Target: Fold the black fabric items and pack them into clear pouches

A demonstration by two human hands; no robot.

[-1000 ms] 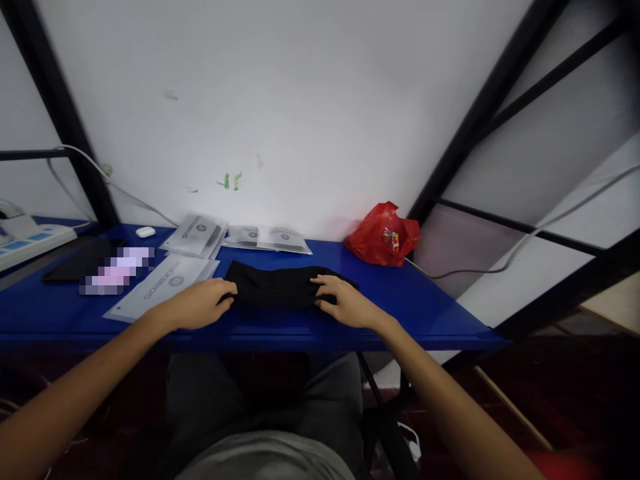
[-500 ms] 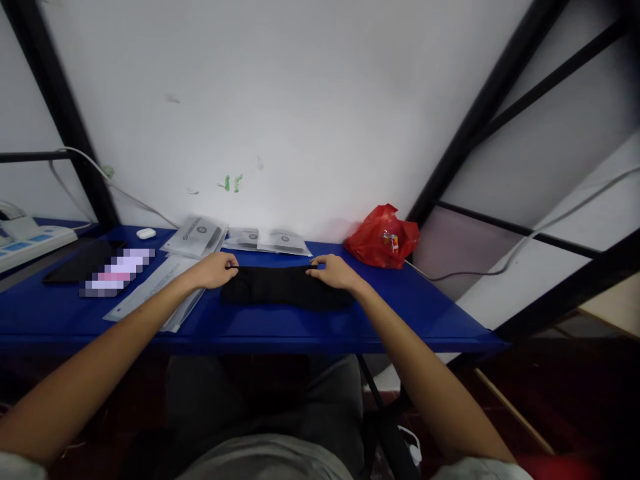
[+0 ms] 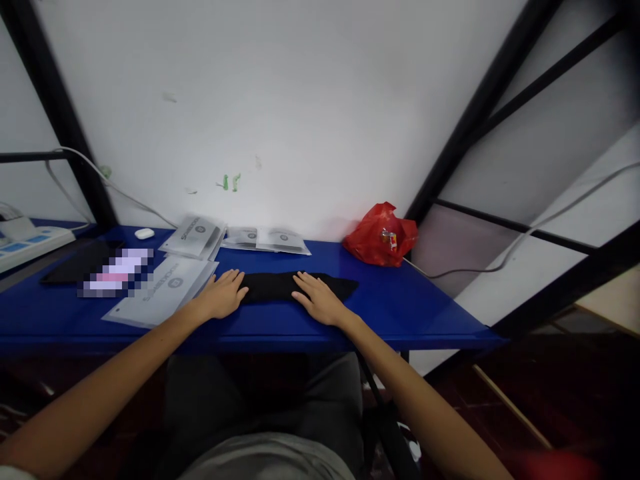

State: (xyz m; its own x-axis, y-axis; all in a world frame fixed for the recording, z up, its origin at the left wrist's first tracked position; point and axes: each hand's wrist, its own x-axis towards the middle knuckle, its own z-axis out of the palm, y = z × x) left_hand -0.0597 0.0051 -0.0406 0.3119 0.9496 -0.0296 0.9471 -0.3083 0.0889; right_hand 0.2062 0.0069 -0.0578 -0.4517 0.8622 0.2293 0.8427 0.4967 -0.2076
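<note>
A piece of black cloth (image 3: 270,287) lies in a long, narrow fold on the blue table; its exact kind does not show. My left hand (image 3: 224,295) rests flat over its left end, fingers stretched forward. Flat across the cloth, right of its middle, lies my right hand (image 3: 318,297), with the thumb pointing left. Past this hand the cloth tapers to a loose right end. Close to my left wrist is a frosted plastic bag (image 3: 165,287) with printed lettering, partly under the forearm.
More printed plastic bags (image 3: 193,237) and flat packets (image 3: 283,241) lie along the wall. A red plastic bag (image 3: 380,235) stands at the back right. Leftward are a white earbud case (image 3: 145,233), a blurred-out phone (image 3: 117,272), a dark tablet-like slab (image 3: 75,262) and a power strip (image 3: 40,243).
Both hands have let go of the cloth's far edge, which they were pinching, and now lie flat on it. The cloth has become narrower from front to back.
</note>
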